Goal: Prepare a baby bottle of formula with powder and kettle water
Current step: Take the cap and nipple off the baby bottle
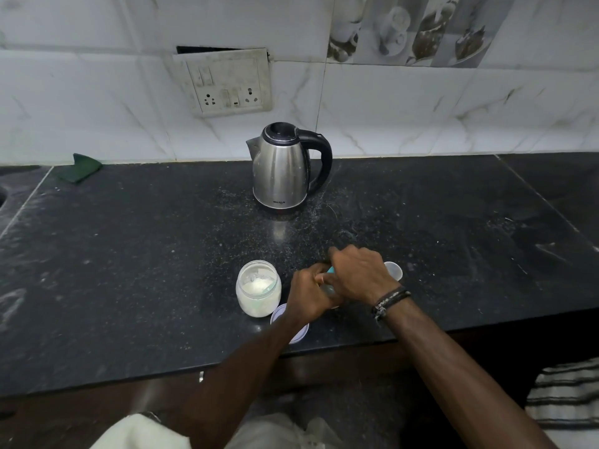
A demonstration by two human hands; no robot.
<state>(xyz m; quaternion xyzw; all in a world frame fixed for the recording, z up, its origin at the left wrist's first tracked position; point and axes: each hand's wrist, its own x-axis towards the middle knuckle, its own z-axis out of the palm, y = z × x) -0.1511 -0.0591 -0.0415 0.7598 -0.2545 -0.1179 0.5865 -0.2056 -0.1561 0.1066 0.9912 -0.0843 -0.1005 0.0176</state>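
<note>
A steel kettle (281, 170) with a black handle stands at the back of the dark counter (129, 254). An open jar of white powder (258, 288) sits near the front edge, its pale lid (279, 314) lying beside it under my left wrist. My left hand (308, 294) grips the body of the baby bottle (328, 288), which is mostly hidden; only a sliver of clear body and teal collar shows. My right hand (359, 275) is closed over the bottle's top. A clear bottle cap (393, 270) lies just right of my right hand.
A green scrub pad (79, 168) leans at the back left by the wall. A switchboard with sockets (227, 82) hangs above the kettle. Powder specks dust the counter. A striped cloth (564, 393) lies at lower right below the counter edge.
</note>
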